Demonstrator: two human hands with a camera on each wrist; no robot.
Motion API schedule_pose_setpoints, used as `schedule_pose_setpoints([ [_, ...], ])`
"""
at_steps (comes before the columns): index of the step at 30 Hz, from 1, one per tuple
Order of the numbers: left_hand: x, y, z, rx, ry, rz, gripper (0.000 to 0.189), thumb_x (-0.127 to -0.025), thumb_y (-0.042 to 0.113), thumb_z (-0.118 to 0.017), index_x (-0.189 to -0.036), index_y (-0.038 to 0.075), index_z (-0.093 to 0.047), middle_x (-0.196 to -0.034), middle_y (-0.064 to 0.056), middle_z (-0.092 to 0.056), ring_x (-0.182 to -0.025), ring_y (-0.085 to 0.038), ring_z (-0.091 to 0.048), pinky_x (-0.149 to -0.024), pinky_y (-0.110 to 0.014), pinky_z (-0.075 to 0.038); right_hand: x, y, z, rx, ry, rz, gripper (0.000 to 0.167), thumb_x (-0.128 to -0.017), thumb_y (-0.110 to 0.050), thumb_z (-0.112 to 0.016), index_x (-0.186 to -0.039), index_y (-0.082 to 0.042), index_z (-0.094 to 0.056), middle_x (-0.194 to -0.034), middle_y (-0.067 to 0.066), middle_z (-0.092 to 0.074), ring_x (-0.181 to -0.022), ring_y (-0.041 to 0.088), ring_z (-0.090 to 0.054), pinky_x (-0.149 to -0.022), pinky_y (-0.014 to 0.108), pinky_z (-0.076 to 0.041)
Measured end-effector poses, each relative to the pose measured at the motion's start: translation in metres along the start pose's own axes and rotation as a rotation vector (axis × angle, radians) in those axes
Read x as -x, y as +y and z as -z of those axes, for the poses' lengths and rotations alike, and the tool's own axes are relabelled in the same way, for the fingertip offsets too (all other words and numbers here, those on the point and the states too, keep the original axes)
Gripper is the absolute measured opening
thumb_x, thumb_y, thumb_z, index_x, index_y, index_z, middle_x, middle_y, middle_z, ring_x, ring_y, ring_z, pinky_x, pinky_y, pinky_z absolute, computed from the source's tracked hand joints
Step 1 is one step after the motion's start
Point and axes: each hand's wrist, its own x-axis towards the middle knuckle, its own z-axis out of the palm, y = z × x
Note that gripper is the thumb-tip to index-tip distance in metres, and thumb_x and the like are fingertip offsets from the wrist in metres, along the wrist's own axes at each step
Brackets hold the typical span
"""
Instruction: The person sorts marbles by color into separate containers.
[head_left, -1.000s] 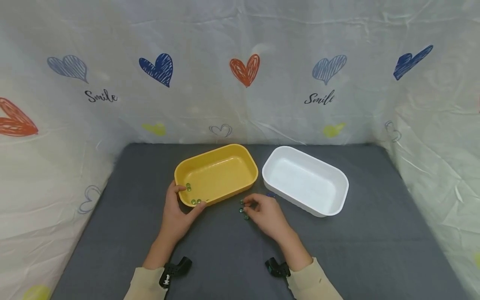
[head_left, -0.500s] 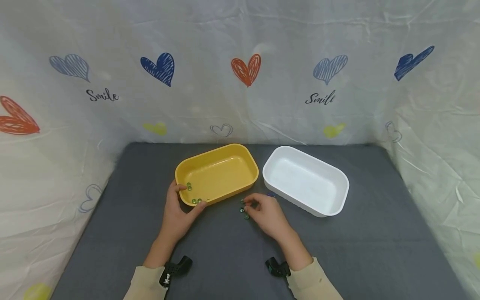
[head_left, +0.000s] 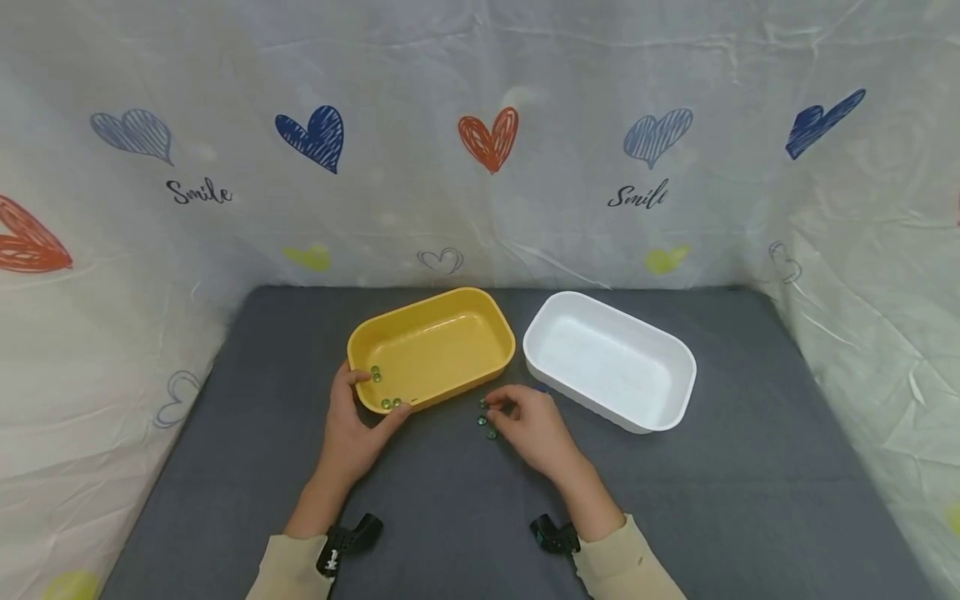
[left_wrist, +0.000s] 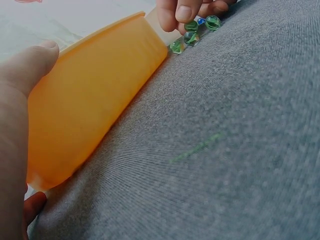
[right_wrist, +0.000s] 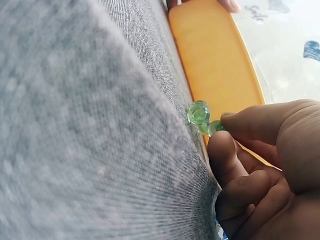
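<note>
My left hand (head_left: pixel 354 433) grips the near left corner of a yellow plastic tray (head_left: pixel 442 337), with its thumb at the near rim. Several green glass marbles (head_left: pixel 377 375) lie inside that tray. Right of the tray, my right hand (head_left: pixel 538 427) is low over the cloth; its thumb and index finger pinch a green marble (right_wrist: pixel 215 127). Other green marbles (left_wrist: pixel 191 38) lie on the cloth close to those fingertips. Blue marbles (head_left: pixel 542 388) sit behind the right hand, partly hidden by it.
A white plastic tray (head_left: pixel 609 358) stands to the right of the yellow one, with a narrow gap between them. Grey cloth (head_left: pixel 750 500) covers the table. A pale curtain (head_left: pixel 555 75) printed with hearts hangs behind and at both sides.
</note>
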Motion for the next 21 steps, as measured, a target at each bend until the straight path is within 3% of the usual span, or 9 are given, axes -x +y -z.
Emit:
schedule_pose_setpoints([
  [9, -0.002, 0.002, 0.000, -0.037, -0.008, 0.027, 0.073, -0.092, 0.021, -0.091, -0.142, 0.001, -0.043, -0.179, -0.013, -0.017, -0.161, -0.036, -0.027, -0.119, -0.021, -0.028, -0.001, -0.005, 0.005, 0.001, 0.016, 0.005, 0.017, -0.101, -0.010, -0.079, -0.117, -0.013, -0.080, -0.101, -0.006, -0.074, -0.057, 0.011, -0.056, -0.052, 0.028, -0.046],
  [17, -0.001, 0.001, 0.000, 0.001, -0.012, 0.019, 0.072, -0.091, 0.016, -0.091, -0.142, 0.000, -0.042, -0.180, -0.014, -0.015, -0.161, -0.037, -0.028, -0.114, -0.013, -0.027, -0.001, -0.011, 0.010, -0.028, 0.023, 0.003, 0.018, -0.100, -0.009, -0.079, -0.118, -0.010, -0.081, -0.097, -0.004, -0.074, -0.059, 0.013, -0.058, -0.051, 0.029, -0.047],
  [21, 0.000, 0.001, 0.001, -0.010, -0.012, 0.030, 0.072, -0.092, 0.017, -0.091, -0.142, 0.001, -0.042, -0.180, -0.014, -0.015, -0.162, -0.037, -0.025, -0.116, -0.016, -0.026, 0.000, -0.015, 0.013, -0.024, 0.020, 0.022, 0.021, -0.101, -0.009, -0.079, -0.121, -0.007, -0.080, -0.099, -0.004, -0.075, -0.059, 0.013, -0.059, -0.052, 0.030, -0.048],
])
